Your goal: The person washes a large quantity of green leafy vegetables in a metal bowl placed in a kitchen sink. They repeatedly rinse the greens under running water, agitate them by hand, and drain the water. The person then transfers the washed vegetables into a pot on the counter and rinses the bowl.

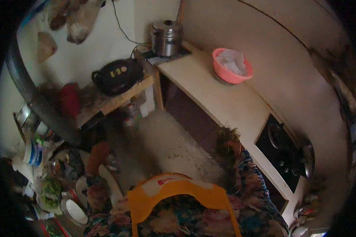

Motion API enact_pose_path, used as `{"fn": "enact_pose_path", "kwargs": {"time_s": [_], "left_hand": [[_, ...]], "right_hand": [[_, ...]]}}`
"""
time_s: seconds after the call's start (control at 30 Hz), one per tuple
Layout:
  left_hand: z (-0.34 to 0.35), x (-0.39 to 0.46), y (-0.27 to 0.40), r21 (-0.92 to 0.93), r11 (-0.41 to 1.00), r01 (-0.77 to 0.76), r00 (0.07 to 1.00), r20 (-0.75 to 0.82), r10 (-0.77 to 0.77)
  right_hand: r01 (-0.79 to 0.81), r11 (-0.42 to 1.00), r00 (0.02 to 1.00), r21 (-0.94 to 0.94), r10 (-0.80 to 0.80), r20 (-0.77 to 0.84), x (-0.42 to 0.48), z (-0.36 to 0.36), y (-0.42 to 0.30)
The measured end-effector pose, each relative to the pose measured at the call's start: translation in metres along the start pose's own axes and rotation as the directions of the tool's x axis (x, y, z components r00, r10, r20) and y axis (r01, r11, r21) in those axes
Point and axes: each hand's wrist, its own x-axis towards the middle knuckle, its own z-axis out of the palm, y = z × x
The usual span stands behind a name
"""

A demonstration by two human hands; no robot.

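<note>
My right hand (233, 145) is closed around a bunch of green stems (227, 134), beside the edge of the pale countertop (192, 78). The stems hang down in shadow. My left forearm (98, 157) reaches forward at the left, and the hand beyond it is lost in a dark, blurred patch, so its fingers cannot be made out. Between the arms, an orange item (178, 188) with a pale panel and a red mark lies over my flower-patterned clothing (192, 216). Small dark bits are scattered on the floor (181, 148).
A pink basin (230, 72) holds a whitish, crumpled thing. A lidded steel pot (167, 38) stands in the corner. A black bag (118, 75) lies on a wooden shelf (130, 93). A black hob (280, 151) is at right. A white bowl (75, 211) and leafy greens (50, 192) are lower left.
</note>
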Motion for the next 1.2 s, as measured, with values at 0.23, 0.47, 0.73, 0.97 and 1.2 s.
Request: {"fn": "enact_pose_path", "kwargs": {"time_s": [0.23, 0.47, 0.73, 0.97, 1.2], "left_hand": [[0.02, 0.205, -0.044, -0.606, 0.747, 0.273, 0.961, 0.21, -0.181], [0.041, 0.369, -0.026, -0.796, 0.409, 0.446, 0.843, 0.221, -0.49], [0.065, 0.527, -0.102, -0.895, 0.255, 0.366, 0.89, 0.257, -0.376], [0.119, 0.692, -0.164, -0.884, 0.385, 0.266, 0.948, 0.167, -0.271], [0.16, 0.778, -0.188, -0.89, 0.006, 0.456, 0.857, 0.437, -0.273]], "right_hand": [[-0.278, 0.805, 0.935, 0.525, 0.351, -0.044, 0.075, -0.052, -0.246], [-0.017, 0.718, 1.0, 0.696, 0.0, 0.025, 0.179, -0.088, -0.256], [-0.166, 0.495, 0.985, 0.853, 0.048, 0.164, 0.307, -0.139, -0.316], [0.536, 0.834, 0.664, -0.126, -0.509, -0.548, 0.372, -0.156, -0.354], [0.355, 0.926, 0.687, -0.133, -0.354, -0.634, 0.419, -0.133, -0.317]]}}
